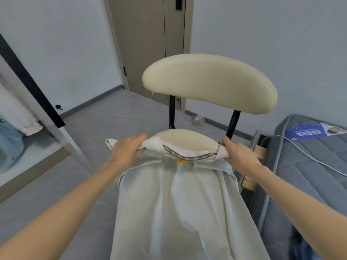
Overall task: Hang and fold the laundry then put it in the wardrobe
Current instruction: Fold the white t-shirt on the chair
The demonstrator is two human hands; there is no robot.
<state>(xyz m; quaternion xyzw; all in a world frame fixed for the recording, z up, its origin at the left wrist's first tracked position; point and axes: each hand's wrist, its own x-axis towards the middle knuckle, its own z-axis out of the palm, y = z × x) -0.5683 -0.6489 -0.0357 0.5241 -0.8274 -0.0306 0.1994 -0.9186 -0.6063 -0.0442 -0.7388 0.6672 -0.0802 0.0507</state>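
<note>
A pale grey-white shirt [180,203] lies spread over the seat of a cream chair [208,81] and hangs down toward me. Its collar, with a black-and-white printed band and a small orange tag, faces the chair back. My left hand [125,149] grips the bunched fabric at the left shoulder of the shirt. My right hand [238,154] grips the fabric at the right end of the collar. Both arms reach forward from the lower corners.
An open wardrobe [37,102] with a dark-edged door stands at the left, with a blue garment and white cloth inside. A grey mattress [308,175] with a blue leaflet and a white cable lies at the right. A closed door stands behind the chair.
</note>
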